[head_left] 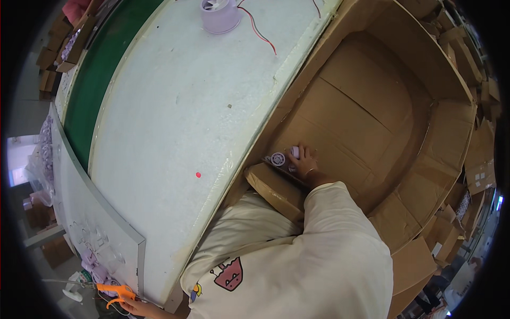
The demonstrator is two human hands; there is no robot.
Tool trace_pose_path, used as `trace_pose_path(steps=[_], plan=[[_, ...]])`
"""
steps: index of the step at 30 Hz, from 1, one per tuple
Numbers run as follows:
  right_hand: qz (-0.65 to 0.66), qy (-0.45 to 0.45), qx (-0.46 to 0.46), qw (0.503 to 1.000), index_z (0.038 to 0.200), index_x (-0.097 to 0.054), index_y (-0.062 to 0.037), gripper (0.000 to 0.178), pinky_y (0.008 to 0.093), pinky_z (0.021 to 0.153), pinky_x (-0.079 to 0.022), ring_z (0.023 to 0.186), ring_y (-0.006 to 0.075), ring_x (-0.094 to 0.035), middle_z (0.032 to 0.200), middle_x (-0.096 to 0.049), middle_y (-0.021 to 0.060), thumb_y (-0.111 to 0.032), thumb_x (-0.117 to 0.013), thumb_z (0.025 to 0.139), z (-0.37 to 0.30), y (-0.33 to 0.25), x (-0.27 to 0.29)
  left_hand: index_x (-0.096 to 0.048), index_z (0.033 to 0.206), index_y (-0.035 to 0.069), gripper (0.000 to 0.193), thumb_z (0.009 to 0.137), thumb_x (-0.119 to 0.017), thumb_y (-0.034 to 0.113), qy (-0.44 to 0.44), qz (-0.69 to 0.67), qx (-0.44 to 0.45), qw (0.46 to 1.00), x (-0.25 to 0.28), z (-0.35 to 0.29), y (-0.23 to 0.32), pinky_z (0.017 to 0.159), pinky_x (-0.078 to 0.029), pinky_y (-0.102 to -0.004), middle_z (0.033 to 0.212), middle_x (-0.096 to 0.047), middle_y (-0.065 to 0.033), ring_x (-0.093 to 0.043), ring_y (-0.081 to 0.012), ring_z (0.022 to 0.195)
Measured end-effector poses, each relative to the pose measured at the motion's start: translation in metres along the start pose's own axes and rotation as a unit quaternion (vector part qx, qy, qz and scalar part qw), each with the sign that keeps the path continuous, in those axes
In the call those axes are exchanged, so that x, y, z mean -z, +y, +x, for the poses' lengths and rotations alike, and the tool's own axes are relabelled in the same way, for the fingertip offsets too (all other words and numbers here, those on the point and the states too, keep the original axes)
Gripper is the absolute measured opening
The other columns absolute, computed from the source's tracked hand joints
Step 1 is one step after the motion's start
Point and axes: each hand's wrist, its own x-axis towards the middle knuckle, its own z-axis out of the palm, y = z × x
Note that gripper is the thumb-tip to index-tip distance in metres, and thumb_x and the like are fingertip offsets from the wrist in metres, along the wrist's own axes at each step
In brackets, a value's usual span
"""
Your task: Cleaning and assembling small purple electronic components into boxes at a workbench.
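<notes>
The right hand (304, 162) reaches down into a large open cardboard box (361, 111), its fingers against a small pale lavender part (295, 152) near the box's left wall; whether they pinch it or merely rest on it, I cannot tell; a round lavender part (278, 159) with a spoked face lies just beside, toward the worktop; a cardboard flap (276, 190) stands between these parts and the person's lap.

The left hand (134, 307), at the lower left, is curled around the handle of an orange trigger tool (118, 291); lavender pieces (95, 268) lie near the tool, beside a grey panel (98, 199).

Between the 2 hands stretches the white worktop (159, 106), with a small red spot (198, 175) on it; at its far end stands a lavender fan housing (220, 18) trailing red and dark wires (260, 33); a green strip (106, 80) runs along its left side; more cardboard boxes (481, 154) crowd the right edge.
</notes>
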Motion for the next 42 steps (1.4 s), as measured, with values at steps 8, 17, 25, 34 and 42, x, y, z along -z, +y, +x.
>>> trace_pose_path(steps=[8, 17, 25, 34, 42], plan=[[0.111, 0.04, -0.028, 0.993, 0.135, -0.038, -0.0417, 0.052, 0.0665, 0.086, -0.043, 0.127, 0.0413, -0.035, 0.145, -0.022, 0.0223, -0.019, -0.049, 0.09, 0.007, 0.006, -0.052, -0.057, 0.112, -0.001, 0.037, 0.093, -0.061, 0.03, 0.021, 0.002, 0.023, 1.0, -0.014, -0.018, 0.024, 0.067, -0.043, -0.0213, 0.095, -0.062, -0.0054, -0.057, -0.0112, 0.081], [0.103, 0.027, 0.025, 0.994, 0.128, -0.05, -0.0381, 0.037, 0.0576, 0.092, -0.044, 0.128, 0.0374, -0.038, 0.149, -0.016, 0.0196, -0.028, -0.049, 0.092, 0.012, 0.003, -0.044, -0.053, 0.119, -0.004, 0.042, 0.094, -0.06, 0.029, 0.017, 0.044, 0.042, 0.998, -0.007, -0.015, 0.016, 0.071, -0.045, -0.0229, 0.104, -0.062, -0.0102, -0.058, -0.0141, 0.086], [0.562, 0.001, -0.109, 0.82, 0.12, -0.06, -0.0175, 0.041, 0.0403, 0.087, -0.05, 0.104, 0.0357, -0.059, 0.124, -0.052, 0.0199, -0.028, -0.067, 0.081, 0.029, 0.02, -0.032, -0.052, 0.121, -0.003, 0.043, 0.094, -0.06, 0.029, 0.028, 0.031, 0.048, 0.998, -0.003, -0.016, 0.011, 0.067, -0.043, -0.0209, 0.102, -0.063, -0.0082, -0.059, -0.0121, 0.082], [0.383, 0.051, -0.085, 0.918, 0.093, -0.072, -0.0085, 0.024, 0.0355, 0.076, -0.054, 0.085, 0.0255, -0.066, 0.092, -0.067, 0.0082, -0.01, -0.077, 0.069, 0.012, 0.103, -0.034, -0.054, 0.123, -0.002, 0.041, 0.095, -0.059, 0.028, -0.058, 0.017, 0.079, 0.995, 0.013, -0.006, -0.014, 0.067, -0.042, -0.0203, 0.106, -0.063, -0.0064, -0.057, -0.0095, 0.084], [0.823, -0.118, 0.073, 0.551, 0.098, -0.064, -0.0025, 0.02, 0.0418, 0.066, -0.054, 0.083, 0.0261, -0.064, 0.088, -0.066, 0.0118, -0.008, -0.065, 0.079, -0.041, 0.051, 0.144, -0.059, 0.117, -0.002, 0.029, 0.094, -0.058, 0.016, 0.099, 0.084, -0.083, 0.988, -0.015, -0.038, 0.071, 0.065, -0.041, -0.0217, 0.089, -0.057, -0.0033, -0.048, -0.0093, 0.075]])
